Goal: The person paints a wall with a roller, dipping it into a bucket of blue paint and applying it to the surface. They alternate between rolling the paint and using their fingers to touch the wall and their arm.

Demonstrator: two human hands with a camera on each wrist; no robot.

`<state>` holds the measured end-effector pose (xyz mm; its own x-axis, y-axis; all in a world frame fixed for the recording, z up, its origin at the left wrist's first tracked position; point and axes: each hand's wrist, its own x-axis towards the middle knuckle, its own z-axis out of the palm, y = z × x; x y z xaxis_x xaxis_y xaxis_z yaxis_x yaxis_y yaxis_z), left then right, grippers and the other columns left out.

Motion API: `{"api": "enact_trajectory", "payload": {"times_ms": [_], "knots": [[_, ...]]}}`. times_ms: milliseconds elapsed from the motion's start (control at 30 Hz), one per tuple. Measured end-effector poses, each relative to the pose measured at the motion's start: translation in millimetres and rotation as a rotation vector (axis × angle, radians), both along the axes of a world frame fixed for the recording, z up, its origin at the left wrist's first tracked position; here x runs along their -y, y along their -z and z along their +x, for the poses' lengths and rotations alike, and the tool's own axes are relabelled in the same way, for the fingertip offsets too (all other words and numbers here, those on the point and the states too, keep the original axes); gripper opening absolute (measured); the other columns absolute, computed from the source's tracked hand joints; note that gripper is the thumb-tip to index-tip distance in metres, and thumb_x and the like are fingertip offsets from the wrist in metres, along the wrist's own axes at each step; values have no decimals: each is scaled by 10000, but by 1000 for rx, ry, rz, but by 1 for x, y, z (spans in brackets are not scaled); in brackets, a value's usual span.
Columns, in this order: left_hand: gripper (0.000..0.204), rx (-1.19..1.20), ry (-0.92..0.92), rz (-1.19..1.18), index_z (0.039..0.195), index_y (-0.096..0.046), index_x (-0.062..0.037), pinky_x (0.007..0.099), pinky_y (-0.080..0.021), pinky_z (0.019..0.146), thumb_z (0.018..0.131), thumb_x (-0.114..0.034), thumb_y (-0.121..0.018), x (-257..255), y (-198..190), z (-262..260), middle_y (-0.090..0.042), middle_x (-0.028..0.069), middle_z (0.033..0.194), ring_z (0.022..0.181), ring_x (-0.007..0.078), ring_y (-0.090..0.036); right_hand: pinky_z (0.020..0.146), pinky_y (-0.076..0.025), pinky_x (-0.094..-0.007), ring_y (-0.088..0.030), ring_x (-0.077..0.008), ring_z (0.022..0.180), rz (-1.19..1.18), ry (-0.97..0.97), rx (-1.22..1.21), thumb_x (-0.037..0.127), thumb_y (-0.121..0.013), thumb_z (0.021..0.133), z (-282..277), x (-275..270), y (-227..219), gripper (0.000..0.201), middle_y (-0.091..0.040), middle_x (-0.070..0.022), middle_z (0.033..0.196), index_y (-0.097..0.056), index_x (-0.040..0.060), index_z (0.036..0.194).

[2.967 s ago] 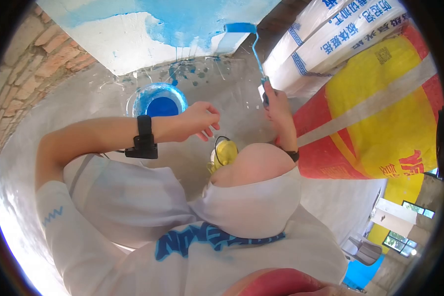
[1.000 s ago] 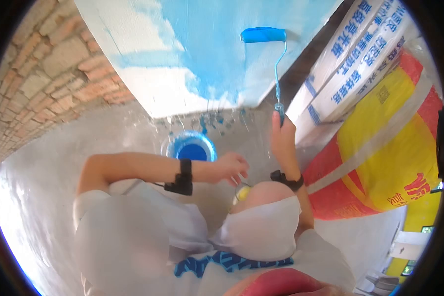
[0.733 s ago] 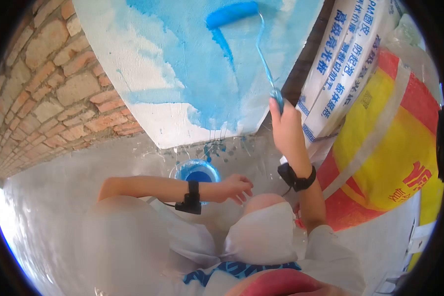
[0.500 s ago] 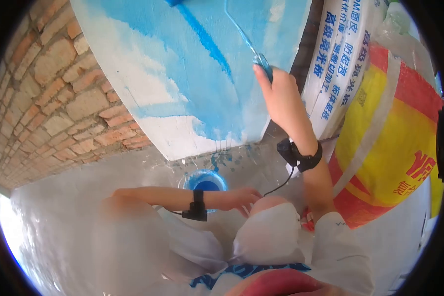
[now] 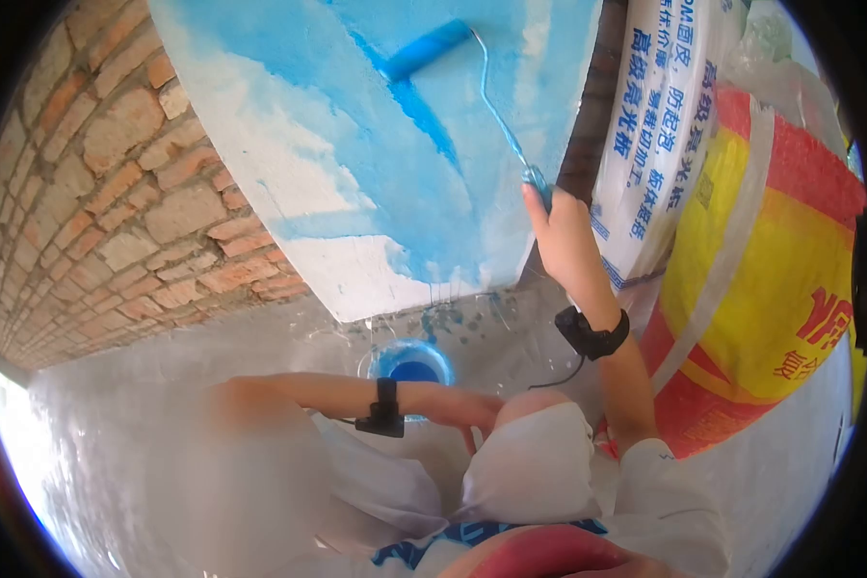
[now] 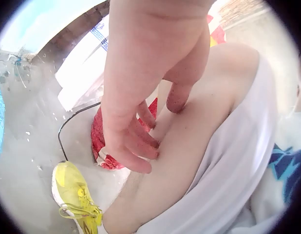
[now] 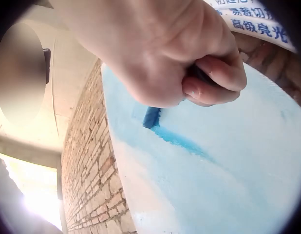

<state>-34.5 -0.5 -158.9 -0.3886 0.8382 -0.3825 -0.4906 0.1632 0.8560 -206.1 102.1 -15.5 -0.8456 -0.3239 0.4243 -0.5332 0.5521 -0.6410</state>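
Since the blue paint roller (image 5: 426, 50) has dropped back down the white plastered wall panel (image 5: 356, 260) vs 0.5 s ago, rt hand (image 5: 559, 231) gripping its handle, coat is thickening; lt hand (image 6: 136, 122) rests slack on knee, holding nothing

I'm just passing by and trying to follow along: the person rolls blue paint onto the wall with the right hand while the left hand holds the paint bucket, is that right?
Not quite. The right hand does grip the paint roller against the wall, but the left hand holds nothing: the left wrist view shows it resting on the knee. The paint bucket stands alone on the floor.
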Motion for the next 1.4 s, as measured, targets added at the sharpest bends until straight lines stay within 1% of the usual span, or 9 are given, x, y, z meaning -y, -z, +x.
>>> {"api": "enact_trajectory", "payload": {"times_ms": [167, 433, 600, 767, 867, 967, 1067, 1233, 1400], "knots": [[577, -8, 0, 10, 1372, -447, -101, 396, -537, 836, 887, -395, -555, 3, 16, -6, -571, 114, 1245, 1046, 228, -612, 630, -481, -470, -611, -456, 723, 23, 31, 35, 433, -535, 935, 0, -8, 13, 495, -602, -274, 697, -609, -38, 805], [572, -13, -5, 45, 1377, -437, -103, 392, -532, 849, 894, -389, -550, 1, 37, -18, -570, 109, 1246, 1058, 216, -606, 636, -489, -466, -615, -458, 723, 83, -4, 29, 471, -499, 944, 4, 19, -40, 541, -614, -268, 701, -613, -38, 796], [516, 12, -177, -5, 1361, -448, -78, 390, -527, 863, 910, -321, -512, 3, 51, -15, -564, 113, 1254, 1031, 207, -620, 618, -474, -460, -616, -444, 711, 40, -13, 29, 426, -508, 951, 1, 7, -4, 493, -597, -277, 694, -608, -34, 803], [511, 48, -148, -57, 1329, -467, -44, 371, -540, 821, 896, -306, -533, 5, 15, -11, -578, 103, 1193, 1026, 217, -616, 598, -450, -453, -604, -439, 701, -52, -28, -45, 363, -522, 956, 4, -16, 55, 421, -576, -281, 705, -608, -30, 832], [496, 47, -161, -52, 1299, -492, -40, 348, -544, 778, 879, -296, -555, 7, 45, -9, -586, 89, 1135, 989, 211, -608, 585, -433, -438, -583, -441, 686, -18, 34, 80, 348, -522, 957, 11, -20, 57, 404, -566, -267, 697, -604, -32, 847], [479, 59, -196, -75, 1270, -518, -45, 331, -538, 758, 854, -277, -575, 13, 45, -9, -588, 77, 1101, 920, 193, -595, 558, -406, -414, -564, -386, 604, -88, -51, 35, 343, -520, 957, 14, -26, 55, 407, -544, -235, 650, -591, -41, 844], [470, 83, -221, -100, 1251, -529, -45, 325, -535, 765, 832, -253, -585, 17, 35, -9, -589, 69, 1090, 875, 177, -581, 523, -368, -367, -427, -214, 517, -96, -13, 99, 347, -521, 958, 21, -37, 59, 416, -477, -162, 581, -577, -44, 829], [434, 150, -261, -61, 1203, -561, -50, 286, -515, 709, 806, -222, -590, 19, 35, -10, -589, 45, 1017, 811, 149, -554, 507, -360, -358, -409, -190, 505, -68, -17, 114, 337, -538, 950, 28, -52, 80, 401, -456, -144, 560, -580, -39, 819], [349, 105, -233, -155, 1109, -613, -75, 245, -380, 555, 777, -182, -606, 19, 37, -12, -536, 3, 861, 690, 104, -461, 497, -358, -364, -422, -191, 486, -39, -1, 70, 316, -572, 934, 31, -66, 111, 374, -460, -143, 550, -574, -30, 792]]}}
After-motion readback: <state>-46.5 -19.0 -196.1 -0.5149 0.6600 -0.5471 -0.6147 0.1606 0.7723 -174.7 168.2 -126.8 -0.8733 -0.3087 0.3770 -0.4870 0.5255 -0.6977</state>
